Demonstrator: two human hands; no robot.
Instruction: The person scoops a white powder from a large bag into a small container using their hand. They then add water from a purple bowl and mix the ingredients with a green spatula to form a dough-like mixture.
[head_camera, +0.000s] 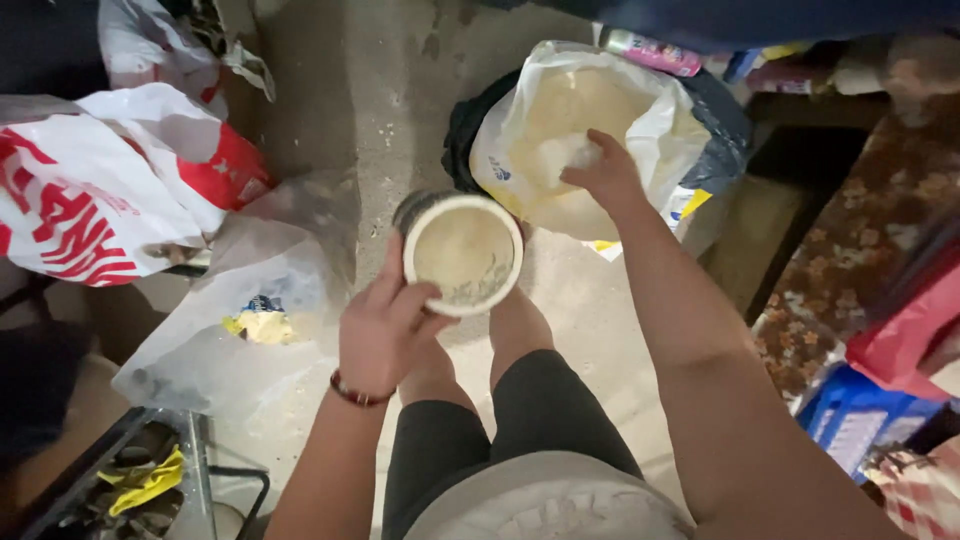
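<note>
Bare concrete floor (400, 90), bags crowding its edges. My left hand (385, 325) grips a white tub (463, 255); my right hand (605, 170), fingers curled, probably scoops inside the open grain sack (570, 110).

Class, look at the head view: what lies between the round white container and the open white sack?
Head view: only bare concrete floor separates the round white container from the open white sack.
</note>
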